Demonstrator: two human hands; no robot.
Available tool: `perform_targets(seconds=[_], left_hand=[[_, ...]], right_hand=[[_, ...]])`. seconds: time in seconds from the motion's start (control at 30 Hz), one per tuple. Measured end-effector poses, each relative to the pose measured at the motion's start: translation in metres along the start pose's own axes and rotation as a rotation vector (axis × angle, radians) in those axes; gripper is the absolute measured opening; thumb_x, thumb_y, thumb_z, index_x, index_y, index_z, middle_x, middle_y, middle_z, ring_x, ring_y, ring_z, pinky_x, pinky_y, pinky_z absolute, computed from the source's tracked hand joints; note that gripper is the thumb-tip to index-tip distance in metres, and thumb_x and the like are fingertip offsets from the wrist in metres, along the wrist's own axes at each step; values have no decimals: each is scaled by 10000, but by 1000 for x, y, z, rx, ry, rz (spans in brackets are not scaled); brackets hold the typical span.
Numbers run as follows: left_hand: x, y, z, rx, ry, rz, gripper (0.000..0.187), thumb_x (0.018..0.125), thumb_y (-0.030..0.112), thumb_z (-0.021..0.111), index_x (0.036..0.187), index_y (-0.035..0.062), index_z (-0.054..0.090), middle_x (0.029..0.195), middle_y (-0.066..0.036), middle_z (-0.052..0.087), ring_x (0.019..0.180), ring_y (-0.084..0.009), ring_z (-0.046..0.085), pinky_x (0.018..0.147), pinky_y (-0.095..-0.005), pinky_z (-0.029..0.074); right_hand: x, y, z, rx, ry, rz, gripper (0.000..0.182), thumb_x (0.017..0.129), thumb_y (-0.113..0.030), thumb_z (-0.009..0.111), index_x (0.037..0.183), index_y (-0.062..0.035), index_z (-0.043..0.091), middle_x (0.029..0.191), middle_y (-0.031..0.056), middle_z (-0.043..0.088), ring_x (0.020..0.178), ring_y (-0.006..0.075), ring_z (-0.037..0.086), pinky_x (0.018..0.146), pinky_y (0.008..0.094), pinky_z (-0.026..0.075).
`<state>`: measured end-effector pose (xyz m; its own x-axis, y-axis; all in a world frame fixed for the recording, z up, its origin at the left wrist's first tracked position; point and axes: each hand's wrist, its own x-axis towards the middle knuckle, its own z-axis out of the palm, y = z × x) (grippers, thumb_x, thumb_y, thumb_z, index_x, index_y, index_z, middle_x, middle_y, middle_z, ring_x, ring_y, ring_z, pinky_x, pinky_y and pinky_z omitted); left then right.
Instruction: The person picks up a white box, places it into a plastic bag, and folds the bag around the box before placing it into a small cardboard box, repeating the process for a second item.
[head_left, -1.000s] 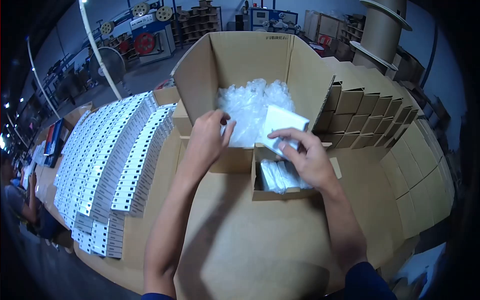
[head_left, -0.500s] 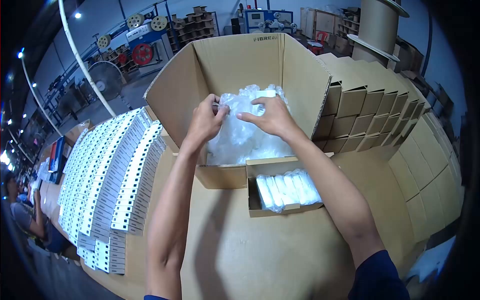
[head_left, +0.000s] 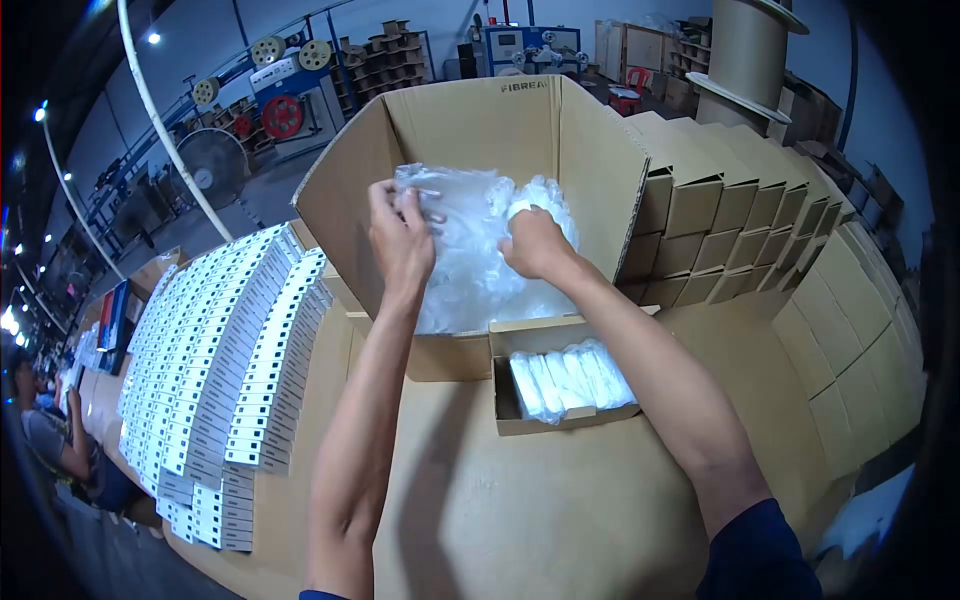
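Note:
Inside the large open cardboard box [head_left: 475, 120] lies a heap of clear plastic bags [head_left: 470, 290]. My left hand [head_left: 402, 240] is over the box's left part, its fingers closed on a clear plastic bag [head_left: 460, 190] that is spread toward the right. Some of those fingers show through the film. My right hand [head_left: 540, 245] is closed around a small white item [head_left: 521, 207] beside the bag; most of the item is hidden by the hand. Just below stands a small open carton [head_left: 545, 427], holding a row of several white items in clear wrap [head_left: 570, 380].
Stacks of white boxes with dark square marks [head_left: 215, 350] stand on the left of the table [head_left: 480, 510]. Folded brown cartons [head_left: 725, 210] are piled on the right. A person [head_left: 60, 430] is at the far left; machinery [head_left: 290, 100] stands behind.
My hands have moved apart. The left went slightly left and down, stretching the plastic bag out flat; the right moved lower with the white item.

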<state>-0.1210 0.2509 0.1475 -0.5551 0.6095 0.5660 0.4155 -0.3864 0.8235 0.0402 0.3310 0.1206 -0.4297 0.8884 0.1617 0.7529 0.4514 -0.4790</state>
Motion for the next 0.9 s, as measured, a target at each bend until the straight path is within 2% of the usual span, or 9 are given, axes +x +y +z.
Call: perform_targets(seconds=[0.13, 0.2, 0.23, 0.33, 0.37, 0.5, 0.7, 0.83, 0.9], left_hand=[[6, 21, -7, 48, 177, 206, 149, 1055, 141, 532, 1122, 9, 527, 803, -104, 687, 625, -151, 666, 583, -303, 512], [7, 26, -13, 13, 144, 165, 168, 1055, 146, 540, 1131, -4, 528, 802, -98, 646, 601, -139, 618, 592, -299, 503], [2, 30, -17, 44, 147, 177, 171, 1057, 147, 538, 1133, -6, 530, 826, -105, 647, 631, -145, 622, 618, -297, 507], [-1, 31, -24, 59, 186, 309, 183, 1058, 159, 550, 1141, -4, 550, 937, -122, 636, 837, -157, 618, 778, -304, 507], [-10, 28, -28, 3, 165, 290, 186, 1058, 163, 554, 1142, -3, 554, 957, -124, 634, 875, -159, 614, 808, -309, 503], [-71, 52, -38, -189, 29, 176, 191, 1071, 180, 557, 1158, 11, 539, 956, -54, 634, 819, -77, 573, 720, -238, 476], [-213, 88, -72, -338, -22, -18, 145, 1068, 133, 559, 1153, 28, 506, 848, -2, 598, 672, 4, 455, 524, -187, 303], [-302, 125, -81, -186, -76, 60, 314, 994, 20, 623, 1272, 34, 478, 899, -35, 649, 732, -68, 575, 654, -210, 446], [-341, 156, -88, -439, -123, -272, 374, 980, 2, 627, 1316, 31, 467, 987, -65, 640, 873, -117, 649, 798, -247, 507]], right_hand=[[-4, 9, -4, -74, -69, -47, 493, 830, -224, 780, 1203, 78, 665, 1437, 339, 484, 1255, 452, 579, 1044, 454, 512], [-13, 5, -18, -76, -61, -145, 574, 811, -234, 785, 1278, 67, 643, 1440, 339, 494, 1271, 434, 572, 1049, 454, 503], [-29, -9, -40, -42, -29, -226, 649, 803, -220, 783, 1360, 57, 598, 1293, 256, 624, 1172, 349, 623, 981, 401, 533], [-51, -12, -72, 708, -186, -263, 619, 829, -214, 774, 1363, 49, 601, 1256, 184, 637, 1081, 248, 644, 883, 336, 571], [-61, -16, -71, 919, -142, -259, 576, 879, -249, 773, 1343, 51, 612, 1227, 137, 638, 1011, 166, 636, 835, 286, 572], [-121, -46, -61, 841, 54, -180, 431, 913, -320, 785, 1094, 67, 728, 1019, 112, 731, 872, 148, 643, 770, 292, 517], [-249, -22, -29, 936, 389, -209, 166, 993, -144, 664, 950, -6, 747, 842, 24, 695, 798, 102, 596, 768, 277, 483], [-343, -6, -16, 1055, 293, -104, 171, 976, -176, 698, 954, -11, 738, 925, 57, 698, 953, 125, 590, 828, 306, 483], [-384, -1, -7, 1166, 284, -42, 185, 966, -191, 717, 973, -8, 743, 982, 91, 703, 985, 146, 590, 845, 327, 489]])
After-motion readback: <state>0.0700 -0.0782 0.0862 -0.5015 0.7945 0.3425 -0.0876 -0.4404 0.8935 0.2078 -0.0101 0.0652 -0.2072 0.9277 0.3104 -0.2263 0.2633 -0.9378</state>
